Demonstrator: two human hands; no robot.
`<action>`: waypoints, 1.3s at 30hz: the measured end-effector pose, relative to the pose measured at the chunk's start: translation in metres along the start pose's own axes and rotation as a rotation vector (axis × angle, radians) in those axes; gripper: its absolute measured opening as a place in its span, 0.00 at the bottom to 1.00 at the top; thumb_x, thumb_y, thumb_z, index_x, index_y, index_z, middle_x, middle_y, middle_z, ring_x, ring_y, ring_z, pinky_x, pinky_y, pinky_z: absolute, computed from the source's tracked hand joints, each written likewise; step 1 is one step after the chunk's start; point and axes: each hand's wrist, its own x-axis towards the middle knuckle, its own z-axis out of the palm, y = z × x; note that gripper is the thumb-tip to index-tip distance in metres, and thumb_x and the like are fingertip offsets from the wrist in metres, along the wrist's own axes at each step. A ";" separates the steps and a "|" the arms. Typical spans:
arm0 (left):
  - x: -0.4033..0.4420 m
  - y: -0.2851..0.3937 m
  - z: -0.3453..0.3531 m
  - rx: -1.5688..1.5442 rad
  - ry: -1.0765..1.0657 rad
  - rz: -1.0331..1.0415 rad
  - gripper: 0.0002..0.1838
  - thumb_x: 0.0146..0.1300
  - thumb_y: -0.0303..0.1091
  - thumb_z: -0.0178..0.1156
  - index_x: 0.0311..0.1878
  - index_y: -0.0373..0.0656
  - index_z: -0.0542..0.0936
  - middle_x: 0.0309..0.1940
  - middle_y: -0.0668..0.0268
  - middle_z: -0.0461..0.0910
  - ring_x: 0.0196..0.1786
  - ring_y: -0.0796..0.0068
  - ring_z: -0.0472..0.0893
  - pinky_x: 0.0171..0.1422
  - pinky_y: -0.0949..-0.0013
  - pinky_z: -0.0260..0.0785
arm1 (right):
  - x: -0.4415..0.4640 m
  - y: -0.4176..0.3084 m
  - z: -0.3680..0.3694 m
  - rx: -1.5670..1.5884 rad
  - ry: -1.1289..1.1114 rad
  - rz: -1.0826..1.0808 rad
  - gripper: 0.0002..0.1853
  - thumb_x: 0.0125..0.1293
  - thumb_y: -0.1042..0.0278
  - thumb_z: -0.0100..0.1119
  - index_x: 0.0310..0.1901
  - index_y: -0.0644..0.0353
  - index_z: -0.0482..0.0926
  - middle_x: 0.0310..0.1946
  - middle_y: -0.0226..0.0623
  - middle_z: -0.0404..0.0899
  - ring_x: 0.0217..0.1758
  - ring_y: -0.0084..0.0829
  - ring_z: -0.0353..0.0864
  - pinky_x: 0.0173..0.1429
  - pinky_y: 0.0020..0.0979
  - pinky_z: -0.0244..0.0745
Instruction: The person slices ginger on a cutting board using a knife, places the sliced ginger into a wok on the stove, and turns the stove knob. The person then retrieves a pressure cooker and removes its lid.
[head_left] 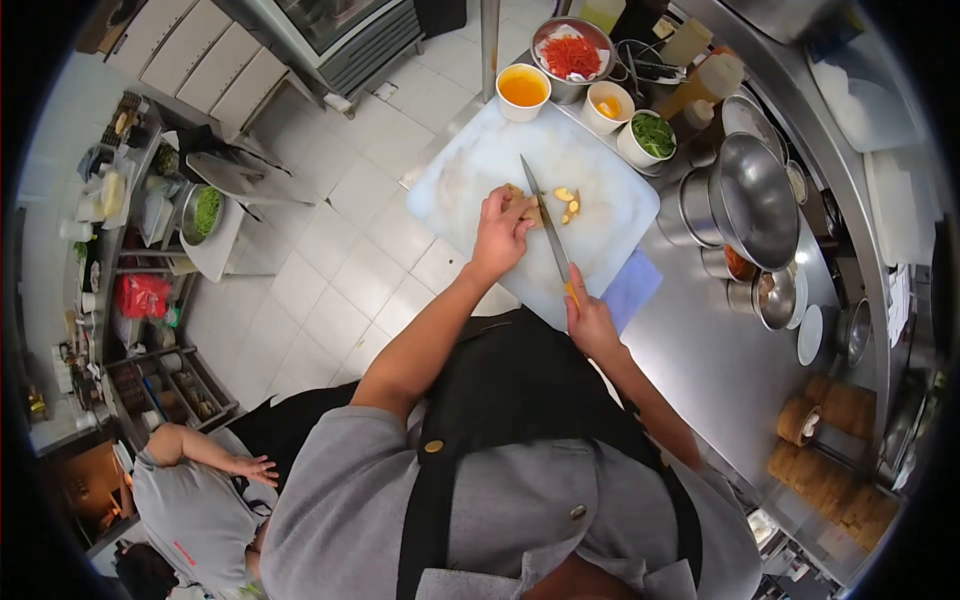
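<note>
My right hand (pixel 592 322) is wrapped round the yellow handle of a long kitchen knife (pixel 557 243). Its blade lies across the white cutting board (pixel 450 190), tip pointing away from me. To the left of the blade, my left hand (pixel 500 235) presses bent fingers on a tan piece of what looks like ginger root (pixel 528 208), partly hidden by the fingers. Several pale yellow cut slices (pixel 567 202) lie just right of the blade. A blue cloth (pixel 632 288) shows at the board's right edge.
Beyond the board stand a tub of orange liquid (pixel 523 88), a bowl of red shreds (pixel 572 58) and a tub of green leaves (pixel 650 137). Metal bowls (pixel 757 200) are stacked on the right. At lower left is a co-worker (pixel 190 500), one hand outstretched.
</note>
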 end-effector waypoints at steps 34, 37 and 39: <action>0.009 -0.017 -0.006 -0.238 -0.246 -0.051 0.28 0.51 0.20 0.62 0.59 0.36 0.73 0.56 0.54 0.64 0.54 0.54 0.70 0.60 0.62 0.67 | -0.034 -0.061 -0.050 -0.095 -0.162 0.134 0.33 0.67 0.72 0.50 0.72 0.60 0.50 0.22 0.57 0.77 0.25 0.57 0.78 0.33 0.50 0.73; 0.011 -0.018 -0.004 -0.226 -0.227 -0.027 0.28 0.51 0.19 0.62 0.59 0.36 0.73 0.56 0.53 0.64 0.54 0.53 0.70 0.60 0.61 0.67 | -0.012 -0.058 -0.040 -0.043 -0.170 0.137 0.35 0.66 0.73 0.51 0.72 0.60 0.48 0.21 0.57 0.76 0.24 0.58 0.77 0.31 0.51 0.72; 0.008 -0.019 -0.004 -0.215 -0.219 -0.024 0.28 0.51 0.19 0.61 0.59 0.36 0.73 0.56 0.52 0.64 0.55 0.53 0.70 0.60 0.61 0.67 | -0.003 -0.040 -0.014 -0.044 -0.110 0.094 0.35 0.66 0.73 0.51 0.72 0.60 0.48 0.21 0.57 0.77 0.24 0.58 0.77 0.31 0.52 0.71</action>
